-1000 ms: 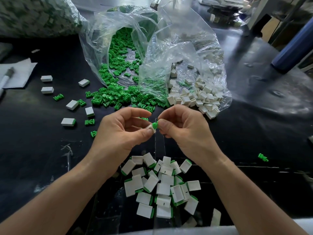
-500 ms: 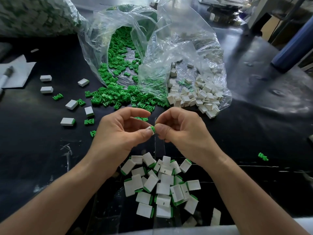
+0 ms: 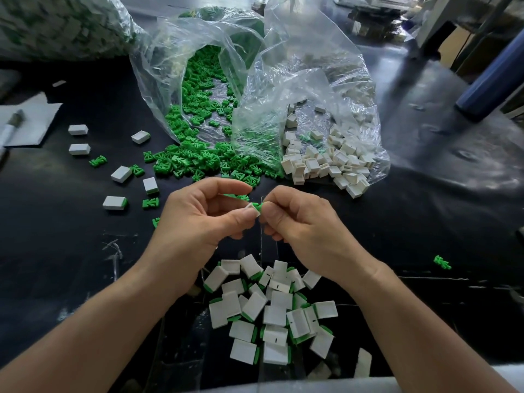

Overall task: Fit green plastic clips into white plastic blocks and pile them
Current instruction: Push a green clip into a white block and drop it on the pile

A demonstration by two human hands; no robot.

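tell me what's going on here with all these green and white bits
A person assembles parts by hand over a black table. The left hand pinches a small white plastic block while the right hand pinches a green plastic clip at its end; the clip looks only partly in. Finished blocks with green edges lie in a loose pile nearer the person. Beyond the hands lie a clear plastic bag of green clips, spilling, and a clear plastic bag of white blocks.
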